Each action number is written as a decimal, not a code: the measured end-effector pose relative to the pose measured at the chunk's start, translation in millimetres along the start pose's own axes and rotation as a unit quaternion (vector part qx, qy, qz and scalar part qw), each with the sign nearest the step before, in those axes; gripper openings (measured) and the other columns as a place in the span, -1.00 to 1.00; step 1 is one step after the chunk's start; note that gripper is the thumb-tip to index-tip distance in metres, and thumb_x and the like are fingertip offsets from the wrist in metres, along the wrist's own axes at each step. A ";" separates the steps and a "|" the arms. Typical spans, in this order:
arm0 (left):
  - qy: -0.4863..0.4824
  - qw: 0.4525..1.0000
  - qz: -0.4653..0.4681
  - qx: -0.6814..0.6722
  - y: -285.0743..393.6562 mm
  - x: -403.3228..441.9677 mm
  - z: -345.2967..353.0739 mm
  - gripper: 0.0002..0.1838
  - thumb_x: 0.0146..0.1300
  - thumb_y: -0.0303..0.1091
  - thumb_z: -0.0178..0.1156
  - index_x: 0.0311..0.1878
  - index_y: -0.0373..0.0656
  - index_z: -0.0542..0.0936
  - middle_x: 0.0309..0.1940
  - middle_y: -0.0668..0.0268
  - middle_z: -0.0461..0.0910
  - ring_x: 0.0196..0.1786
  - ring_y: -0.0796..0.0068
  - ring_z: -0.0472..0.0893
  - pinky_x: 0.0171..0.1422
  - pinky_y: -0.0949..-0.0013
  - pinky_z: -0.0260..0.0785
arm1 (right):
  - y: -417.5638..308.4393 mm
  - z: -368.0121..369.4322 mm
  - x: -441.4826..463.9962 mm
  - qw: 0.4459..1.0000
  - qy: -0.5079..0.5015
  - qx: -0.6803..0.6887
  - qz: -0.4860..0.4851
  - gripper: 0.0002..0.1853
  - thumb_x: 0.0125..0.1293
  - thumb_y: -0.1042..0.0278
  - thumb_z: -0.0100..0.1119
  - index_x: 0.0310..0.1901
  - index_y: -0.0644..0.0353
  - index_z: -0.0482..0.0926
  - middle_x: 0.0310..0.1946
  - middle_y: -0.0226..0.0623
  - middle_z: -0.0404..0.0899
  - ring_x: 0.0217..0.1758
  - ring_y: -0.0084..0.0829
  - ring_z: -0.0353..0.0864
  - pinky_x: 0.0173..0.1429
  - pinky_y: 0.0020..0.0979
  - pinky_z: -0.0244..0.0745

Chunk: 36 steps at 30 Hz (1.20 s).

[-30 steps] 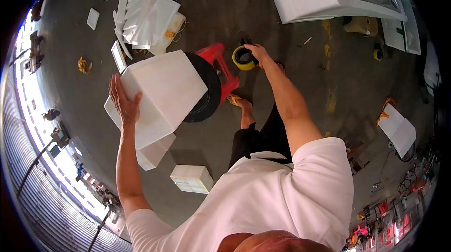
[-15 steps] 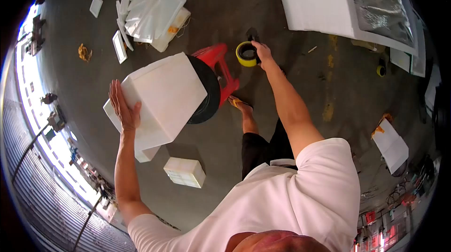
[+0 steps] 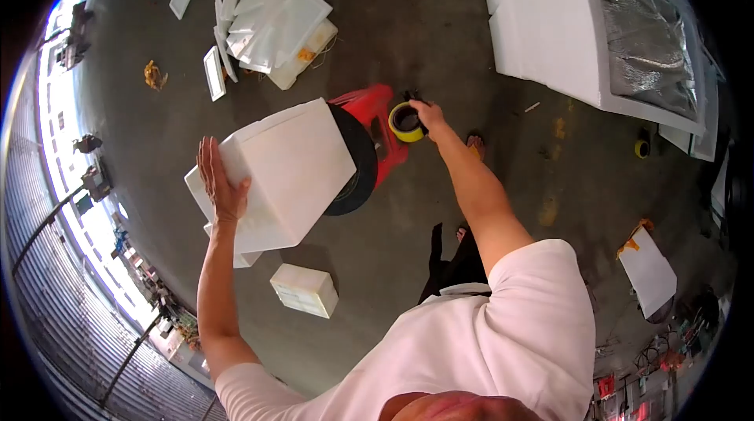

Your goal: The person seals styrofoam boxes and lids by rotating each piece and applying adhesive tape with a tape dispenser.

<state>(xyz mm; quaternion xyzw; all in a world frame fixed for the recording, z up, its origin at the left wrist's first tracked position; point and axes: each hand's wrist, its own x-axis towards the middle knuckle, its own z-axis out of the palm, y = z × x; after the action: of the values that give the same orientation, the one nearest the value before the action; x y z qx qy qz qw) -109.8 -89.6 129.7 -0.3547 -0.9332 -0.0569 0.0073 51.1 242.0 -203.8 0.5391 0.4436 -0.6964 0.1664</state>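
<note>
A white foam box [image 3: 294,170] sits tilted on a black round pad [image 3: 363,158], over a red plastic stool [image 3: 369,104]. My left hand [image 3: 222,192] lies flat against the box's left side, fingers stretched out and thumb apart. To the right of the stool, my right hand [image 3: 430,117] is closed around a tape dispenser [image 3: 412,97] carrying a wide roll of yellow tape [image 3: 404,137]. The tape roll is close to the stool's edge and apart from the box. My fingers partly cover the dispenser's handle.
A smaller white foam block [image 3: 305,290] lies on the floor below the box. Several foam lids [image 3: 275,24] are piled at upper left. A large white container with silver lining [image 3: 550,20] stands at upper right. Another yellow tape roll [image 3: 642,148] lies near it.
My right hand has brought the tape dispenser slightly down and left, nearer the stool and box. My left hand stays on the box. The view has shifted a little, and my legs have stepped.
</note>
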 end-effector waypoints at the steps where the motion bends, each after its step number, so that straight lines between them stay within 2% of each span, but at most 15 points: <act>1: -0.002 1.000 -0.004 0.002 0.7 -1.1 -2.9 0.11 0.16 0.54 -0.08 0.49 -0.26 0.14 0.47 -0.06 0.13 0.53 -0.09 0.08 0.58 -0.09 -0.16 | -7.3 -2.8 -15.3 0.992 -0.055 0.109 0.044 -0.44 0.20 0.05 0.30 0.10 0.34 0.54 0.03 -0.12 0.59 0.00 -0.25 0.65 -0.06 -0.23 0.57; 6: 0.002 1.000 -0.003 0.003 -1.3 -0.9 -2.4 0.08 0.15 0.47 0.01 0.49 -0.24 0.14 0.47 -0.07 0.12 0.53 -0.09 0.07 0.58 -0.10 -0.19 | 0.6 -14.1 5.5 0.986 -0.077 0.129 0.075 -0.51 0.28 0.06 0.23 0.11 0.26 0.55 -0.02 -0.17 0.63 -0.07 -0.28 0.68 -0.09 -0.16 0.63; 9: 0.005 1.000 -0.003 0.013 -0.4 -1.3 -3.5 0.06 0.16 0.45 0.02 0.50 -0.24 0.14 0.48 -0.08 0.11 0.53 -0.10 0.06 0.58 -0.11 -0.20 | 3.0 -24.5 21.8 0.981 -0.098 0.149 0.071 -0.42 0.24 -0.09 0.23 0.14 0.18 0.54 0.01 -0.22 0.61 -0.01 -0.25 0.61 -0.05 -0.14 0.49; 16: 0.017 0.999 0.002 0.048 -1.9 -5.4 -4.6 -0.02 0.21 0.32 0.09 0.53 -0.13 0.11 0.50 -0.05 0.08 0.56 -0.05 0.01 0.60 -0.04 -0.20 | -46.3 -69.7 -65.7 0.995 -0.020 0.085 0.049 -0.54 0.34 0.03 0.14 0.10 0.22 0.55 -0.04 -0.18 0.65 -0.03 -0.23 0.69 0.06 -0.12 0.62; 18: 0.004 0.999 -0.023 0.036 0.4 -7.4 -6.4 0.01 0.06 0.08 0.33 0.54 -0.04 0.11 0.50 -0.06 0.06 0.54 -0.09 0.02 0.59 -0.09 -0.20 | -66.7 -73.2 -89.2 0.964 -0.132 0.219 0.067 -0.56 0.39 0.07 0.06 0.11 0.26 0.55 -0.01 -0.16 0.65 -0.02 -0.19 0.69 0.12 -0.11 0.61; 20: 0.026 0.999 -0.005 0.019 4.5 -2.9 -10.4 0.00 0.06 0.03 0.36 0.54 0.01 0.12 0.51 -0.05 0.05 0.55 -0.08 0.01 0.60 -0.06 -0.20 | -129.1 -21.6 -107.8 0.927 -0.323 0.187 -0.031 -0.61 0.40 0.18 0.05 0.04 0.34 0.58 -0.03 -0.17 0.67 -0.03 -0.30 0.71 0.10 -0.19 0.63; 21: 0.024 0.999 -0.004 0.029 2.4 -4.3 -9.0 0.01 0.05 0.03 0.36 0.54 0.02 0.12 0.51 -0.05 0.06 0.55 -0.08 0.02 0.60 -0.06 -0.20 | -173.7 13.9 -134.8 0.944 -0.289 0.111 -0.115 -0.63 0.36 0.15 0.14 -0.02 0.33 0.61 -0.09 -0.22 0.68 -0.10 -0.37 0.71 0.03 -0.27 0.63; 23: 0.012 0.999 -0.008 0.053 -5.1 -11.6 -3.4 0.01 0.05 0.05 0.36 0.54 0.03 0.13 0.51 -0.05 0.06 0.56 -0.06 0.01 0.60 -0.08 -0.23 | -266.9 47.7 -282.0 0.900 -0.315 0.062 -0.295 -0.68 0.30 0.10 0.26 -0.11 0.19 0.62 -0.36 -0.42 0.57 -0.33 -0.57 0.50 -0.23 -0.48 0.40; 24: -0.003 0.998 -0.023 0.054 -7.3 -13.3 -2.9 -0.01 0.07 0.04 0.36 0.54 0.03 0.13 0.51 -0.05 0.06 0.57 -0.06 -0.01 0.60 -0.09 -0.25 | -295.1 71.0 -293.4 0.874 -0.316 0.057 -0.364 -0.68 0.28 0.06 0.29 -0.12 0.13 0.62 -0.41 -0.49 0.50 -0.35 -0.61 0.39 -0.27 -0.50 0.29; 27: 0.016 0.999 -0.023 0.015 6.7 -10.9 -15.9 -0.04 0.09 0.06 0.35 0.53 0.05 0.16 0.51 -0.05 0.05 0.57 -0.04 -0.02 0.61 -0.06 -0.27 | -324.8 70.4 -357.6 0.807 -0.333 0.096 -0.478 -0.70 0.34 0.08 0.23 -0.14 0.16 0.61 -0.41 -0.46 0.51 -0.33 -0.61 0.43 -0.23 -0.42 0.35; 30: 0.058 0.998 -0.019 0.021 12.5 -23.3 -23.5 -0.07 0.10 0.07 0.36 0.51 0.05 0.20 0.52 -0.05 0.02 0.59 -0.01 -0.08 0.61 -0.04 -0.25 | -297.0 44.4 -296.8 0.797 -0.435 0.174 -0.380 -0.72 0.46 0.13 0.08 -0.14 0.20 0.57 -0.48 -0.35 0.51 -0.47 -0.49 0.49 -0.30 -0.48 0.41; 31: 0.111 0.991 -0.071 0.028 21.5 -35.2 -30.9 -0.08 0.11 0.07 0.36 0.50 0.01 0.22 0.51 -0.05 0.06 0.58 -0.01 -0.03 0.60 -0.04 -0.21 | -274.2 32.2 -268.5 0.798 -0.474 0.183 -0.325 -0.71 0.46 0.12 0.08 -0.13 0.21 0.56 -0.47 -0.33 0.53 -0.48 -0.46 0.53 -0.31 -0.50 0.45; 33: 0.227 0.958 -0.171 0.036 22.5 -78.4 -38.6 -0.10 0.13 0.07 0.36 0.47 -0.10 0.25 0.49 -0.02 0.13 0.54 0.02 0.07 0.57 -0.05 -0.09 | -214.8 22.4 -261.4 0.858 -0.391 0.254 -0.214 -0.70 0.45 0.12 0.10 -0.04 0.21 0.55 -0.39 -0.29 0.61 -0.40 -0.43 0.61 -0.26 -0.44 0.55; 34: 0.288 0.932 -0.215 0.040 11.5 -113.7 -36.5 -0.11 0.14 0.07 0.35 0.45 -0.16 0.27 0.47 0.00 0.16 0.52 0.06 0.12 0.55 -0.05 -0.03 | -187.9 25.3 -243.9 0.851 -0.411 0.268 -0.187 -0.68 0.44 0.11 0.11 -0.01 0.20 0.55 -0.35 -0.27 0.63 -0.36 -0.42 0.63 -0.21 -0.42 0.58; 36: 0.383 0.818 -0.404 -0.145 2.1 -182.9 -28.1 -0.14 0.18 0.07 0.34 0.40 -0.27 0.30 0.46 0.05 0.20 0.49 0.11 0.17 0.49 0.03 0.09 | -149.0 44.0 -228.0 0.804 -0.496 0.283 -0.164 -0.66 0.42 0.12 0.14 0.08 0.17 0.54 -0.20 -0.25 0.67 -0.21 -0.43 0.68 -0.13 -0.39 0.61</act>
<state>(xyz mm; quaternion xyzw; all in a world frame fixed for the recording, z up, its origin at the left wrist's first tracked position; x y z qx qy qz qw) 27.7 -212.1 147.9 0.1081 -0.8957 -0.3204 0.2889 1.7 232.8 67.5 0.0620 0.1651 -0.9805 0.0868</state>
